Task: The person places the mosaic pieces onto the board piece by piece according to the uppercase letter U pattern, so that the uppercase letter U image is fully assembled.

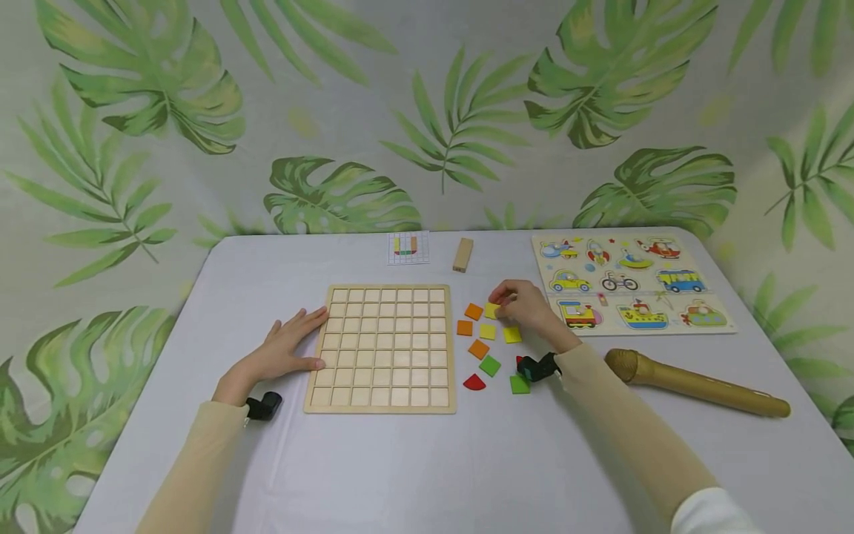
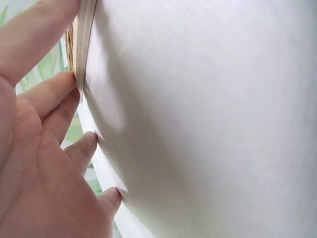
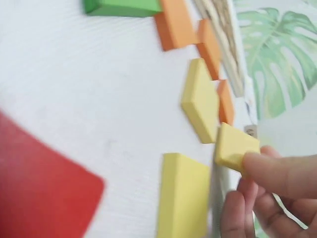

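Observation:
The light wooden grid board point(image 1: 383, 348) lies flat on the table, its squares bare. My left hand point(image 1: 283, 352) rests at its left edge with fingers spread, thumb and fingertips touching the rim point(image 2: 84, 44). To the board's right, my right hand point(image 1: 527, 308) pinches a yellow square tile point(image 3: 233, 146) between thumb and fingers. Around it lie two more yellow tiles point(image 1: 488, 331) point(image 3: 183, 196), several orange tiles point(image 1: 478, 349), green tiles point(image 1: 490, 366) and a red quarter-round piece point(image 1: 474, 382). Another red piece is mostly hidden behind the right wrist camera.
A small pattern card point(image 1: 408, 248) and a wooden block point(image 1: 463, 254) lie behind the board. A picture puzzle board point(image 1: 634, 282) sits at the back right, with a gold-brown club-shaped object point(image 1: 700, 382) in front of it.

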A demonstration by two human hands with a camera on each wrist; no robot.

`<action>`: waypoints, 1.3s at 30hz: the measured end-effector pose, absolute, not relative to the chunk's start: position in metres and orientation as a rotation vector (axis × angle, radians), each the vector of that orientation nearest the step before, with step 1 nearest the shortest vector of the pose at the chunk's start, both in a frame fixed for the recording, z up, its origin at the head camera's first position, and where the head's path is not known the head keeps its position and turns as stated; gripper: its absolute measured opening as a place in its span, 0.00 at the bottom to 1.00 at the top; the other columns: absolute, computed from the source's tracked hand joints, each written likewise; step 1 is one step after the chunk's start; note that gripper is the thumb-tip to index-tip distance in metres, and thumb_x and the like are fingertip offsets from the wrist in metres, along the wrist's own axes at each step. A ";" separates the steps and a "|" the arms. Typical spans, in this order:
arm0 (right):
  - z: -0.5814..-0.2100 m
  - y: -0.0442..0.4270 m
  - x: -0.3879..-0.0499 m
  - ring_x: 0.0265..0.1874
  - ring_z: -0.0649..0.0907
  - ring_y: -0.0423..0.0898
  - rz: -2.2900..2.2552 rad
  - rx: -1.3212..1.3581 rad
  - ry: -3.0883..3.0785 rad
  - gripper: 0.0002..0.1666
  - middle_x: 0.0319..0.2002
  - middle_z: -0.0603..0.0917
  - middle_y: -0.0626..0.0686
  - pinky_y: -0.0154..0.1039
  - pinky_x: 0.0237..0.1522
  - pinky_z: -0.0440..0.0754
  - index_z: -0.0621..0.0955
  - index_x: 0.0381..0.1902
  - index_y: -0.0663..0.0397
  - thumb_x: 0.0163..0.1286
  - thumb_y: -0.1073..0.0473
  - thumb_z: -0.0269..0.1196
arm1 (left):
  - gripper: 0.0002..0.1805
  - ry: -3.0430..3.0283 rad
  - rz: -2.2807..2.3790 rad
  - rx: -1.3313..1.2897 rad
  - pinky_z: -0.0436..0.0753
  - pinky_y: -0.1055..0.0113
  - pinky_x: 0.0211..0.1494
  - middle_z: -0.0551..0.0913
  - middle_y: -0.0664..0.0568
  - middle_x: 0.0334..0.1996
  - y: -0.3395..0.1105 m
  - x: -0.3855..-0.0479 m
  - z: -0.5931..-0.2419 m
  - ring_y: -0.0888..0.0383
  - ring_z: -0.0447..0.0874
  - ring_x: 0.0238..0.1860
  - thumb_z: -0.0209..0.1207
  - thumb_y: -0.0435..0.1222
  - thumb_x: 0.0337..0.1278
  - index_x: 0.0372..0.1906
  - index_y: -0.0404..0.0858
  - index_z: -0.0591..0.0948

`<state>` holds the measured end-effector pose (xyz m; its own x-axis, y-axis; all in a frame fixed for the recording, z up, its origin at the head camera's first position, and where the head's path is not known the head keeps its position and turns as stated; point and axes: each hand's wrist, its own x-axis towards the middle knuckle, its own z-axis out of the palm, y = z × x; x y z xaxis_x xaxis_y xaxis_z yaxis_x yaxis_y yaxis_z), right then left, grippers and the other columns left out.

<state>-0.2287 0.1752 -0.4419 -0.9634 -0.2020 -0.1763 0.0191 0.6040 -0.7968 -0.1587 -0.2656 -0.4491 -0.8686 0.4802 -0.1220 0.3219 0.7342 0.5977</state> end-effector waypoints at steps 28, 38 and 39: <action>-0.417 0.065 -0.257 0.30 0.81 0.41 -1.574 -0.410 2.128 0.10 0.32 0.83 0.52 0.39 0.43 0.81 0.81 0.43 0.71 0.63 0.72 0.61 | 0.50 2.664 0.818 0.618 0.31 0.33 0.65 0.47 0.41 0.75 -0.263 -0.158 -0.448 0.37 0.33 0.73 0.65 0.49 0.54 0.75 0.34 0.53; -0.431 0.011 -0.256 0.29 0.80 0.44 -1.512 -0.517 2.140 0.07 0.30 0.82 0.54 0.38 0.37 0.81 0.82 0.39 0.69 0.62 0.73 0.62 | 0.50 2.653 0.818 0.624 0.31 0.30 0.62 0.48 0.40 0.74 -0.263 -0.158 -0.447 0.35 0.35 0.73 0.66 0.49 0.53 0.74 0.33 0.54; -0.432 0.007 -0.256 0.29 0.80 0.43 -1.512 -0.516 2.147 0.07 0.30 0.82 0.54 0.37 0.36 0.81 0.82 0.38 0.68 0.62 0.72 0.62 | 0.50 2.652 0.820 0.620 0.31 0.30 0.62 0.49 0.40 0.74 -0.263 -0.158 -0.447 0.35 0.35 0.73 0.66 0.49 0.53 0.74 0.33 0.54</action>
